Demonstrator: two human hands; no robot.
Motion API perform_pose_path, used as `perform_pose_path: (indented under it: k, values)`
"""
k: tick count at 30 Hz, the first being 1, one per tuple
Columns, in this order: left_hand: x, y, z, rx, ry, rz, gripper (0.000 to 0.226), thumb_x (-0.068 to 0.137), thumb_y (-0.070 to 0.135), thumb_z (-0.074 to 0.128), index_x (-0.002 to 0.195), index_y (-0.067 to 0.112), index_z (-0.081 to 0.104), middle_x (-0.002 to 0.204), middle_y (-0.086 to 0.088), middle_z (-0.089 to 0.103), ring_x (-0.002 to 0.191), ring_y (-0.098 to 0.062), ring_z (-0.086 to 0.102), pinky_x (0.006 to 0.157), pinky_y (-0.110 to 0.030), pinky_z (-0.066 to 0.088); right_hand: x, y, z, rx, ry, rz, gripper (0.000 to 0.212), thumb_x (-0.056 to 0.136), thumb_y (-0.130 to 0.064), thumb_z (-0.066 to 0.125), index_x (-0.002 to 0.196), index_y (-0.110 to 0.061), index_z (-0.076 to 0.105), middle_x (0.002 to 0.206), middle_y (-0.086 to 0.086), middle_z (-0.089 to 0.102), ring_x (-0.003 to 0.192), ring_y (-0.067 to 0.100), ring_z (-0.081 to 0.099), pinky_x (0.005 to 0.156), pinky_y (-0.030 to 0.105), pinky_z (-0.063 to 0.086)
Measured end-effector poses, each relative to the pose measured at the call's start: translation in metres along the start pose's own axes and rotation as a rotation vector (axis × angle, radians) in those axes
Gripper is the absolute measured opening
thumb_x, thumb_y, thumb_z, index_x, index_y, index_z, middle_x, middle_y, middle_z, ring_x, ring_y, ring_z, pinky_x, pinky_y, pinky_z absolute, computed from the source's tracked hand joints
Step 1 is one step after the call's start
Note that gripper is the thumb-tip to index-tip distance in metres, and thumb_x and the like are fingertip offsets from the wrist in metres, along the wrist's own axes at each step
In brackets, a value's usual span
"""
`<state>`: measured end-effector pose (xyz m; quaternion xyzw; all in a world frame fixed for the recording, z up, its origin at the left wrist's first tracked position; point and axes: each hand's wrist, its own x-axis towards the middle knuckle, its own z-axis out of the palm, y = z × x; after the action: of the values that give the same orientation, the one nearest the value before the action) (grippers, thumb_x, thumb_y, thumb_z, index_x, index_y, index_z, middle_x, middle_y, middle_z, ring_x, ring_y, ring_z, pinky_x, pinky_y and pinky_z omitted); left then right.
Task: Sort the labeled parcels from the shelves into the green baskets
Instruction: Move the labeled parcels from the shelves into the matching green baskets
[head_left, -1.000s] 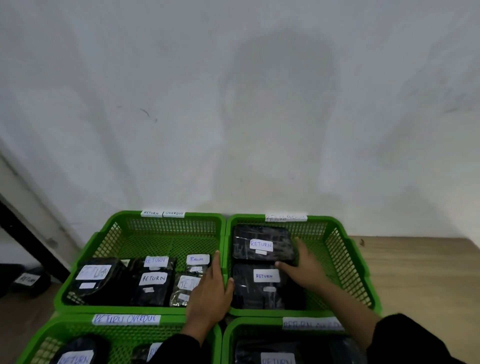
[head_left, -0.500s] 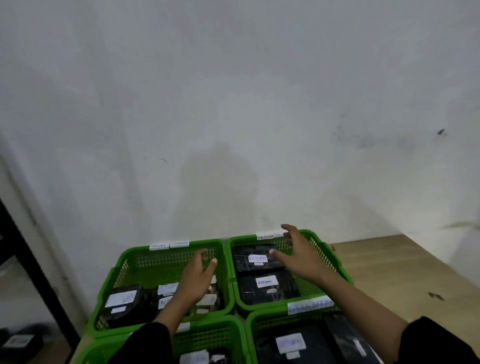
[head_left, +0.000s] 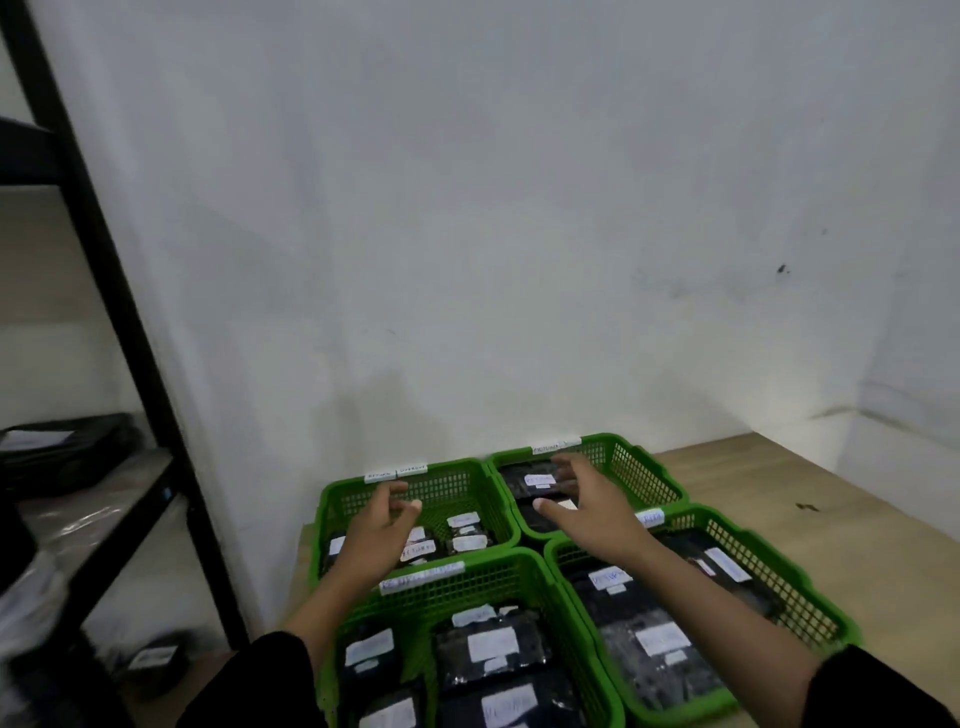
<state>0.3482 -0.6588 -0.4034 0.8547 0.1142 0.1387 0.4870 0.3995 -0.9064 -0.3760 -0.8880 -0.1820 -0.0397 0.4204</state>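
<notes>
Four green baskets sit in a two-by-two block on the wooden desk (head_left: 753, 499), pushed against the white wall (head_left: 519, 234) at the desk's far left corner. We note the far-left basket (head_left: 467, 480) holds several black parcels (head_left: 465, 532) with white labels along its near side. The far-right basket (head_left: 639, 473) holds two black labeled parcels (head_left: 524, 480). The near-left basket (head_left: 511, 579) and near-right basket (head_left: 769, 587) are each filled with black parcels (head_left: 498, 654) bearing white labels (the writing is too blurred to read).

The left hand (head_left: 376, 540) hovers above the far-left basket, fingers loosely spread, holding nothing. The right hand (head_left: 592, 506) hovers over the far-right basket, fingers spread wide, also holding nothing; the parcels lie just below it, apparently not touched.

At left stands a black shelf rack (head_left: 98, 291) with dark parcels (head_left: 62, 449) on its boards.
</notes>
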Motion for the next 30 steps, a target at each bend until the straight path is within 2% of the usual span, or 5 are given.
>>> perform_pose_path:
  k: [3, 7, 11, 19, 30]
  values:
    - [-0.031, 0.001, -0.023, -0.012, 0.013, 0.011, 0.026, 0.095, 0.025, 0.050, 0.121, 0.020, 0.047, 0.109, -0.003, 0.058, 0.095, -0.017, 0.057, 0.080, -0.028, 0.041, -0.024, -0.024, 0.000, -0.018, 0.007, -0.038, 0.056, 0.086, -0.032, 0.066, 0.133, -0.020, 0.041, 0.131, 0.002, 0.053, 0.118, 0.018, 0.053, 0.096, 0.032, 0.043]
    - [-0.080, -0.003, -0.053, 0.003, 0.028, 0.059, 0.019, 0.094, 0.023, 0.051, 0.113, 0.022, 0.047, 0.097, -0.001, 0.058, 0.078, -0.007, 0.056, 0.066, -0.016, 0.044, -0.068, -0.058, 0.002, -0.026, 0.009, -0.078, 0.054, 0.087, -0.032, 0.064, 0.133, -0.020, 0.040, 0.129, 0.003, 0.053, 0.115, 0.019, 0.053, 0.093, 0.033, 0.045]
    - [-0.138, -0.018, -0.081, -0.015, 0.049, 0.038, 0.016, 0.090, 0.030, 0.057, 0.104, 0.033, 0.050, 0.092, -0.002, 0.062, 0.088, -0.024, 0.063, 0.082, -0.039, 0.049, -0.133, -0.081, 0.015, 0.026, -0.017, -0.076, 0.054, 0.088, -0.029, 0.065, 0.134, -0.018, 0.040, 0.133, 0.004, 0.050, 0.119, 0.019, 0.051, 0.093, 0.031, 0.044]
    - [-0.278, -0.054, -0.120, -0.015, -0.016, -0.067, 0.024, 0.089, 0.034, 0.056, 0.110, 0.024, 0.049, 0.095, -0.007, 0.062, 0.093, -0.026, 0.063, 0.086, -0.037, 0.048, -0.271, -0.104, 0.053, 0.071, -0.136, 0.010, 0.052, 0.088, -0.030, 0.065, 0.132, -0.020, 0.041, 0.125, 0.001, 0.052, 0.116, 0.018, 0.053, 0.094, 0.036, 0.047]
    - [-0.370, -0.124, -0.280, -0.016, 0.140, -0.185, 0.025, 0.093, 0.031, 0.051, 0.117, 0.024, 0.049, 0.103, -0.003, 0.061, 0.102, -0.022, 0.061, 0.094, -0.040, 0.047, -0.302, -0.215, 0.162, 0.035, -0.247, -0.078, 0.046, 0.085, -0.024, 0.068, 0.125, -0.016, 0.048, 0.113, 0.003, 0.057, 0.107, 0.019, 0.058, 0.085, 0.029, 0.044]
